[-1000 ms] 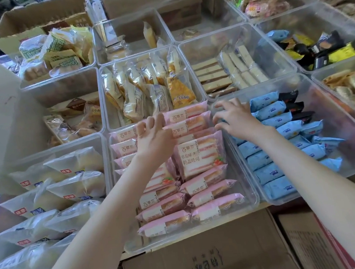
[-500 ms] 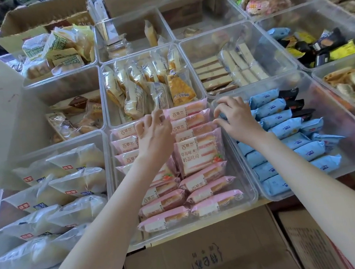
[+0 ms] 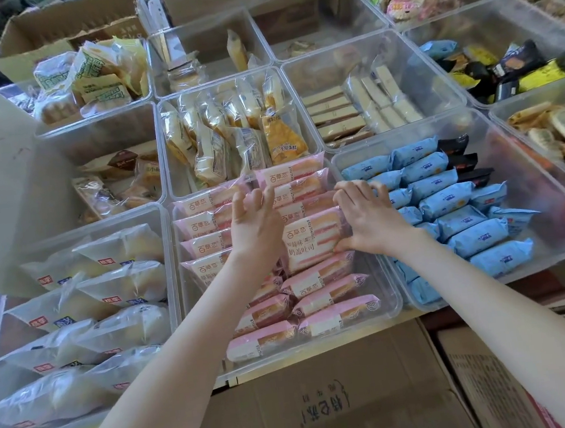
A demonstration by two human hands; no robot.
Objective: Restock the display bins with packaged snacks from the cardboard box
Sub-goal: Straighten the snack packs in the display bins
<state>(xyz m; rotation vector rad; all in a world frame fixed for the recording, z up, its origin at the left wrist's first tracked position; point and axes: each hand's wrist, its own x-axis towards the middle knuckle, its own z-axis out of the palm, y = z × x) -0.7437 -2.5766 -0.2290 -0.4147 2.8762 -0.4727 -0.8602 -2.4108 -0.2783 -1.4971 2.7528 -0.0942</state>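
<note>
Pink snack packs fill the clear middle bin [image 3: 389,311] in two rows. One pink pack [image 3: 312,238] lies face up on top of the right row. My right hand [image 3: 369,221] grips that pack's right end, fingers curled over the top edge and thumb at its lower corner. Just left of the same pack, my left hand [image 3: 256,226] hovers with its fingers spread and loosely bent, holding nothing. A closed cardboard box [image 3: 298,411] with printed writing sits in front of and below the bins.
Blue snack packs [image 3: 450,200] fill the clear bin to the right. White bread packs [image 3: 106,299] fill the bin to the left. More bins of yellow and mixed snacks stand behind. Open cardboard boxes [image 3: 49,32] line the back.
My right hand has slid left from the blue bin's edge onto the face-up pink pack's end. My left hand has lifted slightly, with its fingers spread wider.
</note>
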